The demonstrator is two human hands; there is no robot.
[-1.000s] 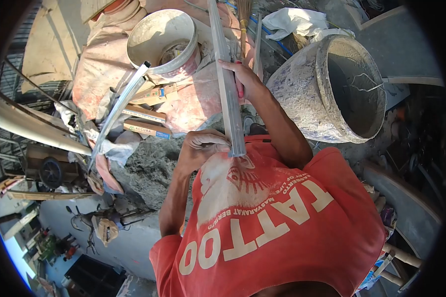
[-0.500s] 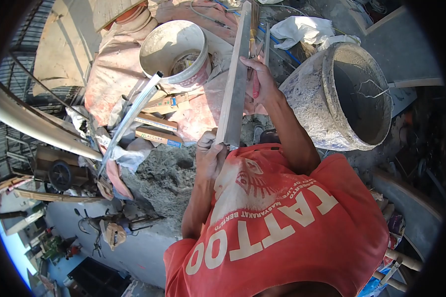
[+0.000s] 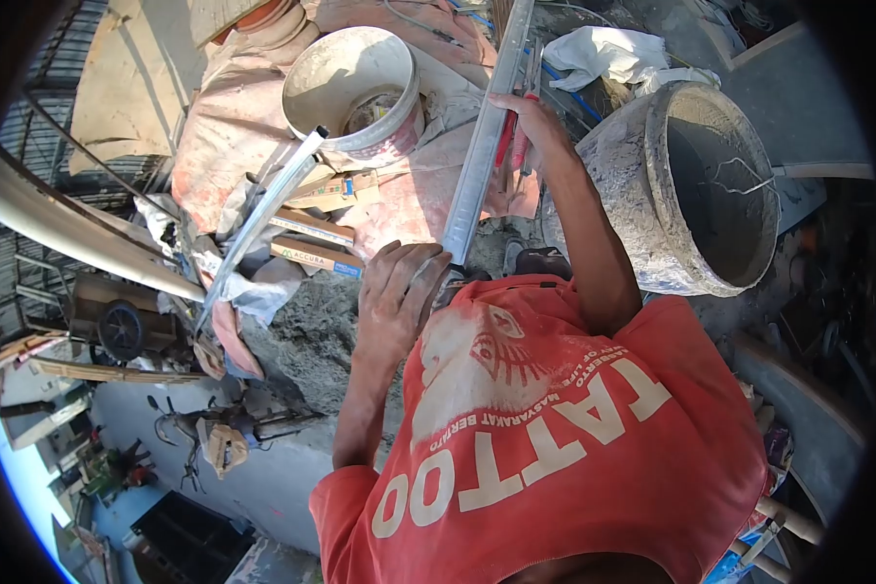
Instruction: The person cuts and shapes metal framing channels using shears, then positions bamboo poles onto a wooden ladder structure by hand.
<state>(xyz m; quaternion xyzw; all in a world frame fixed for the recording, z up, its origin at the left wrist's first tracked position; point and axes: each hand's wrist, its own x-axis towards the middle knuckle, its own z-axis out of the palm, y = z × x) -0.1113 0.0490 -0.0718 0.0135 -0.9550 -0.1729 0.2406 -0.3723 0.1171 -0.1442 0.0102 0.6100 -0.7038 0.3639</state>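
A long galvanized metal channel [image 3: 487,146] slants up and away from my chest, its ribbed face showing. My left hand [image 3: 394,292] is at its near end, back of the hand up and fingers bent over the edge; the thumb is hidden. Farther up, my right hand [image 3: 533,127] holds the channel, thumb against its side. In that same hand is a red-handled tool [image 3: 519,146] that looks like snips, lying along the channel; its jaws are not clear.
A white bucket [image 3: 414,117] stands ahead on a dusty sheet. To the right a large cement-crusted tub [image 3: 618,195] lies tilted. On the left are a bent metal strip [image 3: 263,214], small cardboard boxes [image 3: 307,255] and rough grey mortar [image 3: 326,341]. A white sack [image 3: 603,56] lies at the back.
The channel has turned about its length and tilted further right at the far end. My left hand has rolled over, back up, at the near end. More of the red handles shows.
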